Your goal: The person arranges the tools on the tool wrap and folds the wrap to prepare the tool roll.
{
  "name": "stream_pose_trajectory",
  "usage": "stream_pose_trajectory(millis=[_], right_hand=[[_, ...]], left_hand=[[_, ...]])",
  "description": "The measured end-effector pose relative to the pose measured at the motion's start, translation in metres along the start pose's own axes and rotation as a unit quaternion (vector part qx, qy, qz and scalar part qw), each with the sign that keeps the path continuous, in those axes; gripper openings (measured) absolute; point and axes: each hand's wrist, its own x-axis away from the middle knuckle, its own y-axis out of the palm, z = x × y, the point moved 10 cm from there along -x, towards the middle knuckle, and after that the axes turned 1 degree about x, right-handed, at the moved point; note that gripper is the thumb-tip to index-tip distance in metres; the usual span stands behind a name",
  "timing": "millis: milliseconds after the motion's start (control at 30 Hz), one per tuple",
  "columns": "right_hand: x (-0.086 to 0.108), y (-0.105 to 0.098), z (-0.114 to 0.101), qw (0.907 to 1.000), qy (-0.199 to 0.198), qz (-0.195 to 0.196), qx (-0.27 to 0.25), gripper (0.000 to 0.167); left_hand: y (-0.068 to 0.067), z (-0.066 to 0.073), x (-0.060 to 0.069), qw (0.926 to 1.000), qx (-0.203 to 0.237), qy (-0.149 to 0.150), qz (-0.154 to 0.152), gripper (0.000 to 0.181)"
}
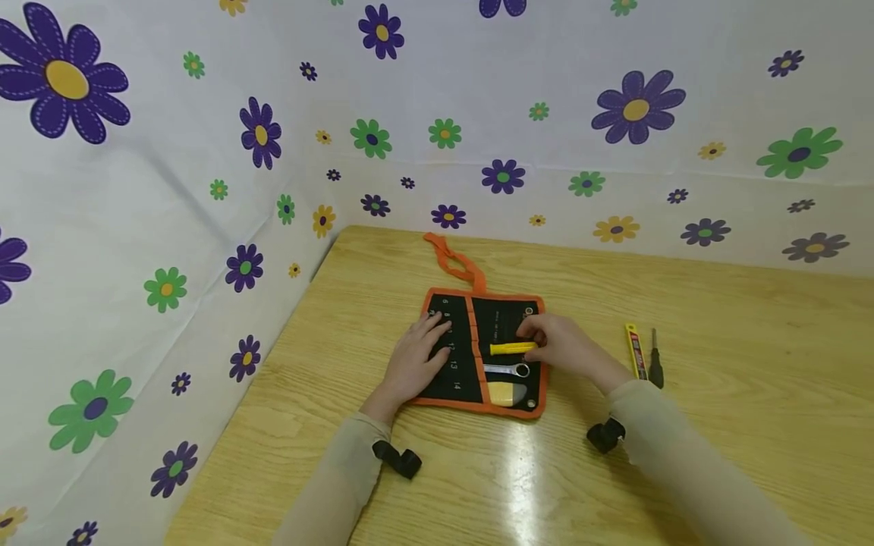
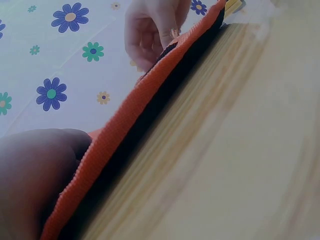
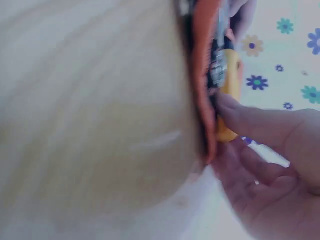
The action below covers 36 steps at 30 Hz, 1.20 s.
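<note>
A black tool pouch (image 1: 497, 309) with orange edging lies spread on the table, its pockets marked with numbers. My left hand (image 1: 414, 356) rests on the pocket side, fingers spread over the cloth. With thumb and fingers, my right hand (image 1: 563, 345) pinches the end of a yellow-handled tool (image 1: 510, 349); in the right wrist view the thumb presses on the yellow handle (image 3: 231, 75). The tool's other end is hidden in a pocket. Below it, a ring-ended wrench (image 1: 504, 369) and a yellow-and-grey tool (image 1: 507, 393) stick out of other pockets.
Right of the pouch lie a yellow item with a red label (image 1: 636, 351) and a small black-handled screwdriver (image 1: 656, 368). An orange tie strap (image 1: 454, 265) trails from the pouch's far edge. Flower-printed sheeting (image 1: 478, 91) stands behind and left of the wooden table (image 1: 751, 394).
</note>
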Motion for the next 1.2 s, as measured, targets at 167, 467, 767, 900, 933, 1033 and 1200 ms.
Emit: stream_pose_trajectory(millis=[167, 467, 767, 900, 933, 1033, 1200], right_hand=[[0.002, 0.001, 0.000, 0.9994, -0.018, 0.016, 0.024, 0.014], [-0.002, 0.004, -0.013, 0.9972, -0.033, 0.020, 0.064, 0.015], [-0.004, 0.005, -0.016, 0.9952, -0.049, 0.031, 0.079, 0.013], [-0.005, 0.003, -0.021, 0.9935, -0.060, 0.048, 0.084, 0.014], [-0.006, 0.003, -0.022, 0.9932, -0.060, 0.052, 0.084, 0.015], [-0.007, 0.003, -0.024, 0.9923, -0.063, 0.056, 0.091, 0.017], [-0.008, 0.007, -0.022, 0.9934, -0.049, 0.038, 0.096, 0.015]], left_hand=[[0.001, -0.001, 0.000, 1.0000, -0.005, -0.003, -0.004, 0.049], [0.001, 0.000, 0.000, 1.0000, -0.006, -0.001, -0.007, 0.051], [0.002, -0.001, 0.000, 0.9999, -0.009, -0.001, -0.010, 0.051], [0.002, -0.001, 0.000, 0.9999, -0.012, 0.001, -0.009, 0.051], [0.002, -0.001, 0.000, 0.9999, -0.012, 0.001, -0.009, 0.051], [0.002, 0.000, 0.000, 0.9998, -0.014, 0.000, -0.011, 0.051], [0.001, 0.001, 0.000, 0.9999, -0.012, 0.004, -0.008, 0.051]])
